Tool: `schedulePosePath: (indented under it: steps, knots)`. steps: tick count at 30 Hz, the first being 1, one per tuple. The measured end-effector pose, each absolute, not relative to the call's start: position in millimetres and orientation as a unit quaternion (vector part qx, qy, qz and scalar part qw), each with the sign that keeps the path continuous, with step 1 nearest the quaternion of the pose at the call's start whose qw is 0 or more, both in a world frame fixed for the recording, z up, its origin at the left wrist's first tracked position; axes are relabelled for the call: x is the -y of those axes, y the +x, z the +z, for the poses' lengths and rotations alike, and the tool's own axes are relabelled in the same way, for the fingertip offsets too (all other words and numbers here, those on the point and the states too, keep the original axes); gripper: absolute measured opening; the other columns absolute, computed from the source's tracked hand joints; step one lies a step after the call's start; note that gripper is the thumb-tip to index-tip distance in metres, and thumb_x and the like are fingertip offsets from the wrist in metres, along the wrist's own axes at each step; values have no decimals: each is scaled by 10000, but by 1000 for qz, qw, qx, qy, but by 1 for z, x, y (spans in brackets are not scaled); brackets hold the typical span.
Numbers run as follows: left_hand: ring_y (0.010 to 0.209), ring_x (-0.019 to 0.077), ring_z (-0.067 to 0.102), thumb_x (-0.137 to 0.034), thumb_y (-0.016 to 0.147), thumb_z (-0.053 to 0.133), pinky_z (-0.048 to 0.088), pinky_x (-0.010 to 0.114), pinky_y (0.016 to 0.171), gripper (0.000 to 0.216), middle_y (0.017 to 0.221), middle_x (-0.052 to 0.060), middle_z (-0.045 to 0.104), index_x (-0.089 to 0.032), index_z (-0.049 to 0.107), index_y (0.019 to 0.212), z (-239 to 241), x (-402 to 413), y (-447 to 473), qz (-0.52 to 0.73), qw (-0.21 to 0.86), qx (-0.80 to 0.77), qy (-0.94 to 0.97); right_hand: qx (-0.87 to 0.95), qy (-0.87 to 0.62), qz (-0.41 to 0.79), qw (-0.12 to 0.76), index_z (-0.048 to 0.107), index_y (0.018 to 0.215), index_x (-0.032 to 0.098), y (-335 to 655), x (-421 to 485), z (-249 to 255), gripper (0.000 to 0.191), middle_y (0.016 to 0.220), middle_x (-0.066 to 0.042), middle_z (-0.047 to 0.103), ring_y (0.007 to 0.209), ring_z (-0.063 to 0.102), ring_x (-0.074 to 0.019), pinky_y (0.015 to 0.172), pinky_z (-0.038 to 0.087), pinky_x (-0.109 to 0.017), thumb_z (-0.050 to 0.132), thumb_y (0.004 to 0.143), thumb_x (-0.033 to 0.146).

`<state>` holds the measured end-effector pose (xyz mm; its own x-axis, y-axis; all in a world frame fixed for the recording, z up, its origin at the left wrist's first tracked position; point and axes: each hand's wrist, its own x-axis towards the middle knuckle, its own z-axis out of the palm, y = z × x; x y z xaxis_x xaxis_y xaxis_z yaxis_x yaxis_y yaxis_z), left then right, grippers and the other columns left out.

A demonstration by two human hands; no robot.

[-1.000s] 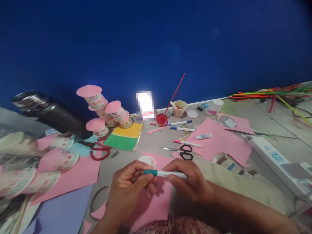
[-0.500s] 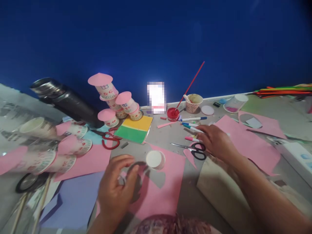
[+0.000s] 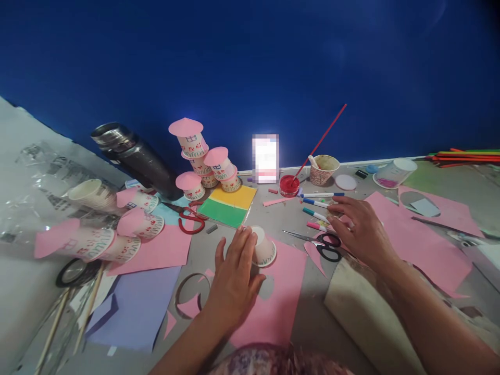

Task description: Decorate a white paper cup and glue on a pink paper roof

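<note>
My left hand (image 3: 234, 276) lies flat with fingers stretched out on the pink paper (image 3: 279, 297); its fingertips touch an upturned white paper cup (image 3: 264, 248). My right hand (image 3: 361, 229) hovers palm down with spread fingers over several markers (image 3: 316, 213) and the black scissors (image 3: 326, 246). Neither hand holds anything.
Pink-roofed paper cup houses (image 3: 195, 156) are stacked at the back by a dark steel flask (image 3: 136, 159). More cups (image 3: 97, 239) lie at the left. Red scissors (image 3: 191, 221), a yellow-green card (image 3: 230, 204), a red paint pot (image 3: 289, 185), a brush cup (image 3: 322, 169) and coloured sticks (image 3: 469, 155) are about.
A second ago both hands held a teal-capped marker. My right hand put it among the markers; my left hand moved forward to the upturned cup. The view panned left.
</note>
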<state>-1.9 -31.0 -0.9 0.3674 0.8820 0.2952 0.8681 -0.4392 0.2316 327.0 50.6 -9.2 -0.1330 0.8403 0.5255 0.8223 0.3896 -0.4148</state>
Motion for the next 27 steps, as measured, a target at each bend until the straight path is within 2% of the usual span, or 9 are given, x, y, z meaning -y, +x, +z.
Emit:
schedulePosePath:
  steps: [5,10,12,14,16,18,22,25,27]
  knots:
    - [1515,370,458,-179,949,646,384,576,1207,706,1560,204,530,-236,363,1593,2,11,-5,257,9,-526,811,736,-562,38,376,754,1045,215,327,-51,-6,221,1236,-142,764,1167,675,-346,986,547,-555,591,985,350]
    - [1469,366,511,-281,890,724,485,565,1153,846,1580,170,514,-284,304,1625,14,7,-4,341,232,-585,698,673,-596,126,420,741,1143,252,323,-46,11,255,1210,-110,767,1130,706,-322,914,613,-505,653,933,366]
    - [1436,346,557,-305,887,719,525,520,1127,832,1570,172,533,-269,315,1613,23,8,1,368,363,-561,646,672,-583,225,398,673,1344,289,318,-38,20,475,1367,-111,702,1139,720,-314,891,637,-475,730,897,438]
    - [1412,330,583,-294,878,708,528,490,1135,732,1558,169,551,-244,414,1547,32,8,7,365,448,-515,634,696,-528,335,354,512,1538,341,310,-28,28,781,1544,-121,581,1200,715,-323,913,648,-461,808,839,523]
    - [1404,320,586,-240,838,716,487,497,1181,712,1534,148,576,-237,468,1506,40,8,13,350,440,-498,660,730,-475,383,307,386,1623,363,300,-19,32,1050,1633,-137,487,1312,660,-366,1002,621,-502,883,735,620]
    - [1415,325,570,-212,802,737,454,509,1212,734,1530,139,578,-229,489,1493,46,8,18,328,388,-492,706,767,-444,374,274,359,1639,349,290,-12,32,1181,1653,-152,464,1432,554,-412,1112,546,-571,914,652,684]
    - [1447,347,527,-303,792,819,441,522,1220,776,1540,145,571,-231,504,1498,52,12,24,282,339,-448,778,820,-400,329,245,385,1627,260,278,-7,26,1094,1591,-196,531,1497,472,-418,1222,412,-627,918,720,560]
    - [1470,350,498,-424,792,874,408,539,1239,888,1576,152,535,-256,445,1552,51,16,27,290,370,-427,772,811,-390,347,264,488,1549,243,279,-8,25,923,1503,-190,608,1434,534,-412,1197,436,-613,895,760,494]
    - [1504,358,464,-522,766,895,387,549,1251,1039,1624,171,477,-264,349,1612,47,18,30,333,427,-423,727,765,-399,412,293,512,1514,264,281,-8,28,926,1491,-170,616,1388,576,-398,1155,482,-578,911,729,552]
